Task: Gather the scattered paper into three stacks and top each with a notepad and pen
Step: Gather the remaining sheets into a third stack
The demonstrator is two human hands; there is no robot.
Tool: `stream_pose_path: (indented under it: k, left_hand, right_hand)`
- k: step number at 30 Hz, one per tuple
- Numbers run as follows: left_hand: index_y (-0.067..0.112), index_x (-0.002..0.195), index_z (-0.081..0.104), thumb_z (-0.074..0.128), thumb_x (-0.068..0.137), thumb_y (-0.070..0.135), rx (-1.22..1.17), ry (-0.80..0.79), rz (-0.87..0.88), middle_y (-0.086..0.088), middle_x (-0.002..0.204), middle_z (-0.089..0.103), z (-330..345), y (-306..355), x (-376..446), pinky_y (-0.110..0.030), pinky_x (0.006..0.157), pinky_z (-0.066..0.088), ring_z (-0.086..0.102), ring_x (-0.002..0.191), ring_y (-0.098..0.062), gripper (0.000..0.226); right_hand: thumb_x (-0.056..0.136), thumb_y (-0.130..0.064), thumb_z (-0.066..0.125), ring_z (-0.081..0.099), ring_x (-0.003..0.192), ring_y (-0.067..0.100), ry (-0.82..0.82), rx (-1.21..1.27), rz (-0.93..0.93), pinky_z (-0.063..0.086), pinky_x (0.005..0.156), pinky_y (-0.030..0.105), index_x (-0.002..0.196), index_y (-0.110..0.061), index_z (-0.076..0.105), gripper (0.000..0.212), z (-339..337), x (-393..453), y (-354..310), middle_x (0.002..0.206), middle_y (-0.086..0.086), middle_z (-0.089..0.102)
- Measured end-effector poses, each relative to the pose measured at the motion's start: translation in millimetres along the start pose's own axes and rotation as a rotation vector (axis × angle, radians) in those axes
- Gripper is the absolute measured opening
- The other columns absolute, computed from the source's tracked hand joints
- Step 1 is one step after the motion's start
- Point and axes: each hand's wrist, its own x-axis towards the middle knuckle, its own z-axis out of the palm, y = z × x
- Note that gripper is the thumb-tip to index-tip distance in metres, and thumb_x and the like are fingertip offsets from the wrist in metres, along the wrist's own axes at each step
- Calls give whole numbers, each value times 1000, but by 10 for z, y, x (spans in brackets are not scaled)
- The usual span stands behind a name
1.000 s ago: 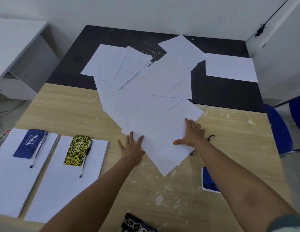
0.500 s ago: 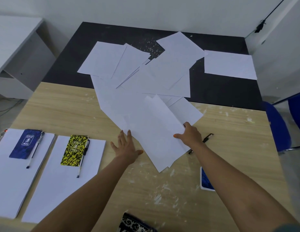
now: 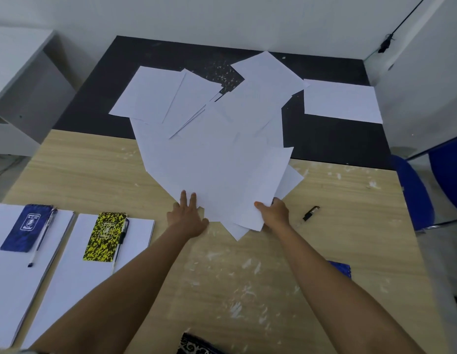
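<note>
The left hand point(image 3: 187, 218) lies flat at the lower left edge of the loose paper point(image 3: 212, 159) in the middle of the frame, its fingers point(image 3: 186, 199) straight and close together, tips touching the sheets. The right hand point(image 3: 274, 212) grips the lower right edge of a lifted sheet point(image 3: 263, 190), thumb on top and the other fingers curled beneath it, so that the sheet tilts up over the pile. The pile spreads from the wooden worktop point(image 3: 94, 169) in the centre up across the black worktop point(image 3: 324, 139) behind it, the sheets overlapping at many angles. One single sheet point(image 3: 342, 100) lies apart at the upper right.

At the lower left of the frame sit two finished stacks side by side. The far-left stack point(image 3: 8, 277) carries a blue notepad point(image 3: 27, 227) with a pen point(image 3: 42, 236) along its right edge. The next stack point(image 3: 76, 282) carries a yellow notepad point(image 3: 106, 236) with a second pen point(image 3: 120, 241) at its right edge.

To the right of the right hand a black pen point(image 3: 310, 213) lies on the bare wood, near but apart from the paper. Lower right, a second blue notepad point(image 3: 343, 269) shows partly behind the right forearm. A black-and-white patterned item point(image 3: 196, 347) is cut off by the bottom edge.
</note>
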Motion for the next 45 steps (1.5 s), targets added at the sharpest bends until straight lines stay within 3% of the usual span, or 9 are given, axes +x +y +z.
stream_pose_path:
  k: [8,12,16,23,26,29,33,39,45]
  left_hand:
    - [18,154,-7,48,92,55,37,-77,3,-5,161,-11,-7,-1,55,-45,112,28,5,147,-32,91]
    - [14,153,-4,51,92,52,-12,-37,-6,-3,160,2,20,7,21,-47,109,30,11,144,-34,90]
    - [14,152,-3,45,96,46,15,26,-1,-2,154,16,92,49,-76,-50,110,24,21,139,-35,81]
    - [18,152,11,41,99,37,122,166,66,0,152,24,376,55,-345,-62,112,-5,2,147,-33,64]
    - [22,149,22,48,96,33,4,151,154,-3,151,26,450,-2,-427,-53,114,16,21,143,-25,60]
    - [22,148,22,58,89,20,-217,144,199,-5,142,30,473,-74,-543,-35,88,47,56,109,-26,69]
    - [21,149,19,68,80,12,-329,163,251,-7,148,18,544,-129,-662,-35,79,53,60,104,-28,85]
    - [20,152,3,71,78,31,-261,84,173,-13,155,-3,665,-101,-870,-44,112,25,16,140,-35,101]
    - [24,154,0,56,87,51,-63,-10,188,-11,160,-15,749,-205,-927,-51,116,10,-10,148,-32,91]
  right_hand:
    - [83,-20,68,57,102,28,-29,-239,-164,47,85,34,111,-6,57,33,222,-191,206,108,9,53]
    - [87,-33,64,39,124,30,48,-562,-292,36,97,38,127,-8,51,48,271,-350,323,142,9,35]
    - [95,-37,53,14,144,27,2,-616,-346,20,115,43,151,-9,19,71,321,-522,510,160,2,16]
    - [84,-20,59,26,140,26,-67,-493,-321,33,108,45,145,-16,35,65,147,-566,546,145,3,42]
    - [80,-10,57,41,122,25,-65,-397,-316,42,94,38,128,-16,51,49,93,-628,575,123,4,54]
    - [78,-4,57,49,110,23,-66,-335,-291,44,82,32,117,-14,57,40,82,-732,589,111,3,56]
    - [78,-1,54,57,97,21,-46,-273,-251,47,76,29,113,-13,59,37,102,-899,628,108,4,59]
    - [84,4,45,55,92,15,-55,-194,-193,41,74,24,117,-14,56,40,16,-1195,788,103,-4,58]
    - [84,4,48,53,90,17,20,-124,-109,40,73,24,121,-10,56,41,-32,-1298,881,107,4,62]
